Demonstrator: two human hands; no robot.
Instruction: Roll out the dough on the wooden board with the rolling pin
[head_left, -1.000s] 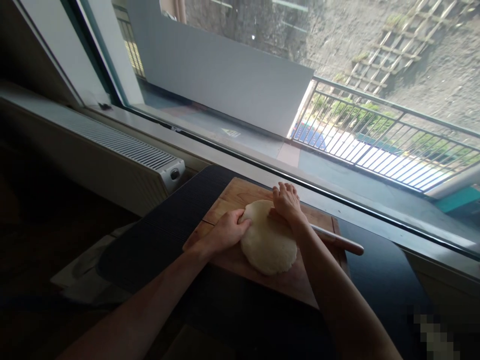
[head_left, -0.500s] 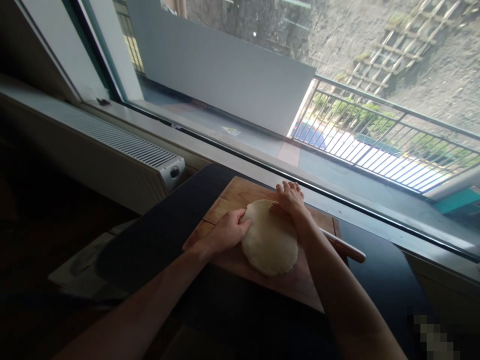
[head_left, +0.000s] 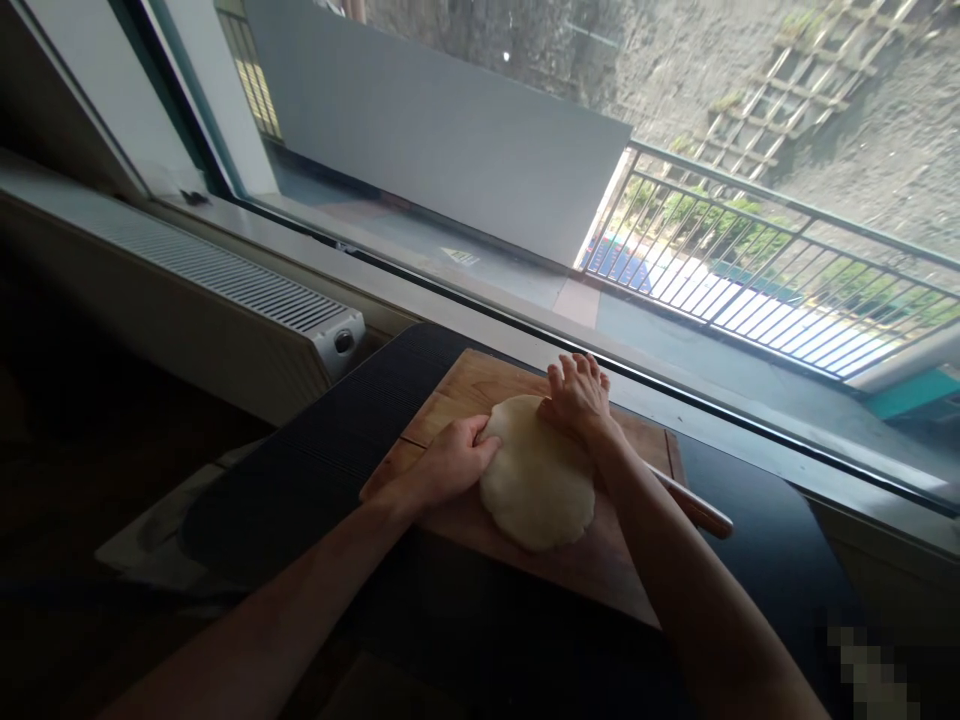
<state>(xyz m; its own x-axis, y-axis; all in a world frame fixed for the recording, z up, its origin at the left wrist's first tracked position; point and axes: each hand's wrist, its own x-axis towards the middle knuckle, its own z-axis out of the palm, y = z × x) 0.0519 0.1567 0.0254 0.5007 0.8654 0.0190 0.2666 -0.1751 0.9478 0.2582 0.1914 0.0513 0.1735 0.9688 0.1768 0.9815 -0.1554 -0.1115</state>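
A flat, round sheet of pale dough [head_left: 536, 485] lies on a wooden board [head_left: 450, 395]. My left hand [head_left: 461, 455] is at the dough's left edge, thumb on top and fingers curled by the rim, gripping it. At the dough's upper right, my right hand [head_left: 581, 395] lies with its fingers stretched out and its palm over a brown wooden rolling pin [head_left: 709, 515]. My hand and forearm hide most of the pin; its right end sticks out past the board.
The board rests on a dark table [head_left: 315, 440] with rounded ends, close against a window sill [head_left: 517, 345]. A white radiator [head_left: 300, 315] stands to the left under the window. Outside, a railing [head_left: 750, 270] shows through the glass.
My right hand has shifted slightly up and away, and the pin's left end, visible before on the dough, is now covered by it. My left hand keeps its grip.
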